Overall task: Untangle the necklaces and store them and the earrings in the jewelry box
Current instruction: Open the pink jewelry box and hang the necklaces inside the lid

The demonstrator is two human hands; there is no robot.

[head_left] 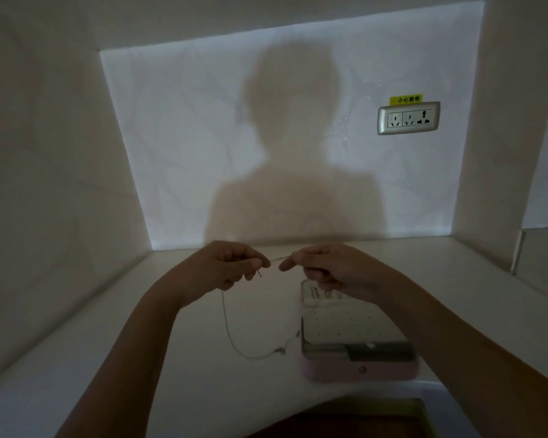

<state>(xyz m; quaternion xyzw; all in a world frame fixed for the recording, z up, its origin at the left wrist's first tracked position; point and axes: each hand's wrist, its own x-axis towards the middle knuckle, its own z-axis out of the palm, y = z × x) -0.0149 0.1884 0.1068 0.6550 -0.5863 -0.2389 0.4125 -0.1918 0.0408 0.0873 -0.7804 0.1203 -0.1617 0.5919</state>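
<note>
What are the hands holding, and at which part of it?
One necklace. The left hand and right hand each pinch its chain at the top, a short stretch between the two grips; the rest loops down.

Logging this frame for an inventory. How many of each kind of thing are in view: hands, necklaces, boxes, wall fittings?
Hands: 2, left hand and right hand
Necklace chain: 1 discernible
Pink jewelry box: 1
Socket panel: 1
Yellow label: 1
Total: 6
</note>
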